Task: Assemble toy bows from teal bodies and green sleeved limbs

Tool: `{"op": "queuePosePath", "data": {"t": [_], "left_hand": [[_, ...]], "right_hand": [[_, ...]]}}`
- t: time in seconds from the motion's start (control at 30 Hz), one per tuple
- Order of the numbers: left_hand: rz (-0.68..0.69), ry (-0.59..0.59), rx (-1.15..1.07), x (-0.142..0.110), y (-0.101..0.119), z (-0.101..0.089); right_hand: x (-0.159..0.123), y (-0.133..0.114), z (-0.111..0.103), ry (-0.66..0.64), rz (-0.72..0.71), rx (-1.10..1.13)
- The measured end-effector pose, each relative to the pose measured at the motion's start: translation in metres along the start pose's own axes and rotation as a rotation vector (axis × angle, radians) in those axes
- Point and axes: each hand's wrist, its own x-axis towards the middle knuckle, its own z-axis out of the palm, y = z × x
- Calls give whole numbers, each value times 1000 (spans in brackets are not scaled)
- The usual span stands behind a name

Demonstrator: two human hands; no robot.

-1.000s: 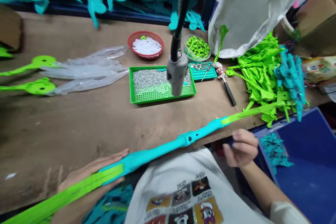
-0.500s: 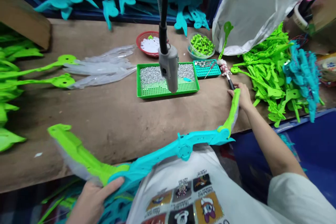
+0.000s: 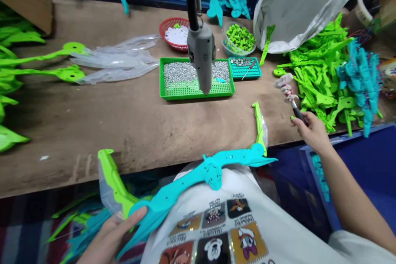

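Observation:
My left hand (image 3: 119,231) grips the left end of a long cyan plastic piece (image 3: 185,177), bow-shaped, which lies across my lap at the table's front edge. A green arm (image 3: 114,183) with clear film along it is joined at that end, and a second green arm (image 3: 258,126) stands up at the far end. My right hand (image 3: 314,132) is closed round a black-handled tool (image 3: 298,113) with a metal collar and a lumpy whitish, red-streaked head. It is held above the table, apart from the cyan piece, beside a heap of green parts (image 3: 321,86).
A grey power screwdriver (image 3: 202,53) hangs over a green tray (image 3: 163,97) of small metal screws. Behind are a teal tray (image 3: 247,75), a red basket (image 3: 162,35) and a clear bowl (image 3: 225,45) of green pieces. Clear plastic strips (image 3: 120,64) lie at left; a blue bin (image 3: 365,173) stands at right.
My right hand has moved right and towards me, lifting the black-handled tool off the table and away from the right green arm. The left green arm has swung inward, to the right.

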Motion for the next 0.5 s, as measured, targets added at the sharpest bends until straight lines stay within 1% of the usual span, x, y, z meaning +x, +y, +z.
{"op": "queuePosePath", "data": {"t": [0.07,0.13,0.2,0.27,0.33,0.4,0.43,0.5], "left_hand": [[-10,-21,-27,-2,0,0],[-3,-43,-68,0,1,0],[-21,-37,-79,3,3,-2],[-52,0,-53,6,3,-4],[-67,27,-23,8,2,-5],[-56,19,-12,9,1,-5],[-49,9,-8,9,1,-5],[-30,-23,4,8,0,-4]], "right_hand": [[-37,1,-8,-22,-19,-53],[-72,1,-14,-42,-71,-152],[-103,1,-21,-77,-173,-239],[-130,2,-25,-114,-293,-309],[-152,4,-27,-97,-380,-345],[-168,8,-25,-27,-412,-340],[-174,10,-24,-15,-416,-333],[-178,14,-20,-73,-413,-328]]}}
